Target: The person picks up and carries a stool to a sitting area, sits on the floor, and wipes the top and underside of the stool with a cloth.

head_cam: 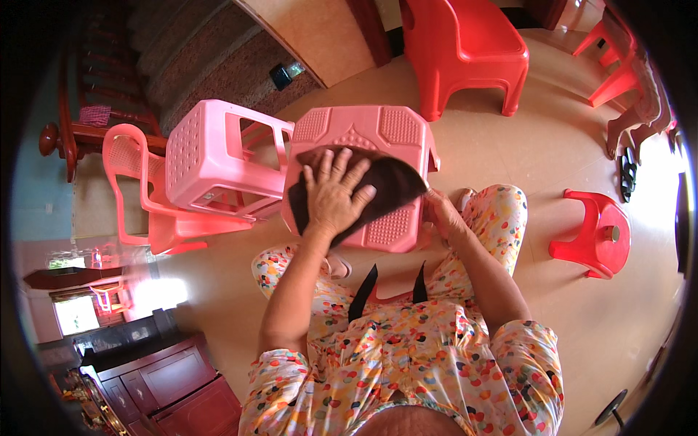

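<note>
A dark brown, folded sheet of cloth-like material point(390, 182) lies on the seat of a pink plastic stool point(401, 128) before me. My left hand point(335, 193) rests flat on the sheet, palm down with the fingers spread. At the stool's right edge, my right hand point(444, 213) pinches the sheet's right corner between thumb and fingers; some of those fingers are hidden. The corner is slightly raised, and part of the textured seat shows below it. My knees, in patterned trousers point(499, 223), are on either side of the stool.
Left of the stool are a tall pink plastic stool point(185, 155) and a pink armchair point(122, 147). A red chair point(469, 60) stands beyond. On the right, a small red stool point(591, 240) bears a can point(612, 234), near black sandals point(628, 174) and another person's legs point(627, 128).
</note>
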